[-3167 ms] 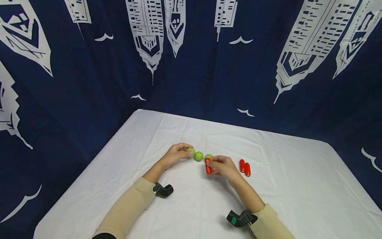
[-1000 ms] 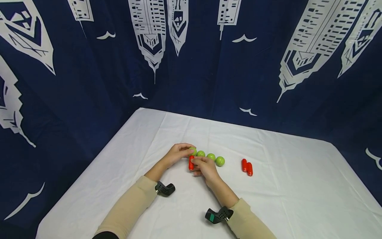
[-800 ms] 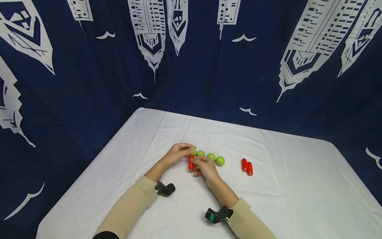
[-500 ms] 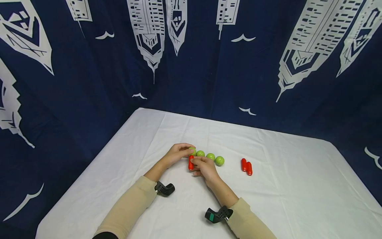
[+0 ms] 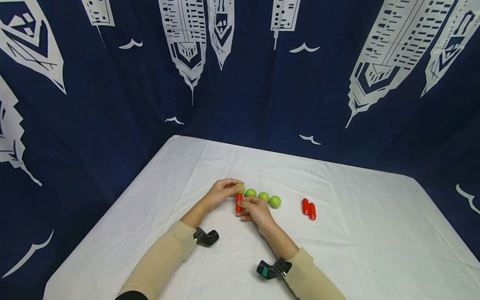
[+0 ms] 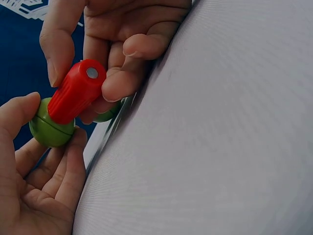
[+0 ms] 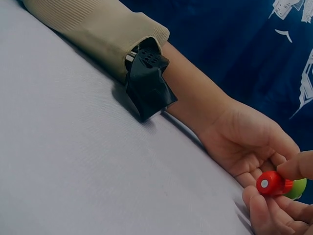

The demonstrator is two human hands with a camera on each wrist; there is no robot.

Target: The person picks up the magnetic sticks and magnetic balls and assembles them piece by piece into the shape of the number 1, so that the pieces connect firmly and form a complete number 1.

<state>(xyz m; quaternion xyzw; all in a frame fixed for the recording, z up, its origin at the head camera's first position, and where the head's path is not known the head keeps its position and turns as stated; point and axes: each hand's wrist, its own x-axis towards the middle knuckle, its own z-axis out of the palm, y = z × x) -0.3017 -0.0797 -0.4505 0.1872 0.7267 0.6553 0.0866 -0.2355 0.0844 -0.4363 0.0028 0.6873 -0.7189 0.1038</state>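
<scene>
My left hand (image 5: 220, 192) pinches a green ball (image 6: 49, 128) between thumb and fingertips. In my right hand (image 5: 258, 211) is a short red ribbed rod (image 5: 238, 203), gripped by thumb and fingers. The left wrist view shows one end of the rod right against the ball, and a small silver disc like a magnet in its other end. In the right wrist view the rod (image 7: 271, 183) points its disc at the camera, partly hiding the ball (image 7: 297, 189). Three more green balls, among them a middle one (image 5: 263, 196), lie in a slanting row beside the right hand.
Two more red rods, a left one (image 5: 305, 206) and a right one (image 5: 312, 211), lie side by side to the right of the hands. White cloth (image 5: 356, 250) covers the table. A dark blue curtain (image 5: 240, 112) with white building prints hangs behind.
Over the last few seconds my right hand has moved left, bringing the red rod to the ball in my left hand and uncovering the row's right end. In the last second both hands are nearly still.
</scene>
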